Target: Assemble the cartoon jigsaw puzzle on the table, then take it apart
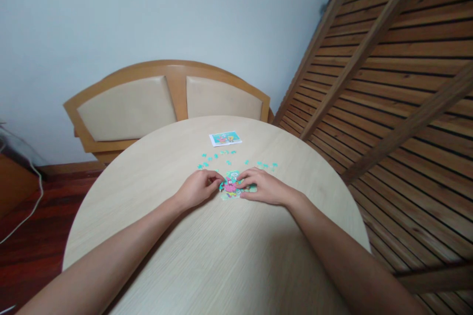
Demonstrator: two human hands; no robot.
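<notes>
A small, partly joined jigsaw puzzle with a pink figure on teal lies on the round light-wood table. My left hand rests at its left edge, fingers curled and pinched against the puzzle's rim. From the right, my right hand lies over the puzzle's right part, fingers pressing down on the pieces. Several loose teal pieces are scattered just beyond the puzzle. Farther back lies a small picture card that shows the same cartoon scene.
A wooden bench with two beige padded backs stands behind the table against the pale wall. A slatted wooden frame leans at the right. Dark red floor and a white cable show at the left.
</notes>
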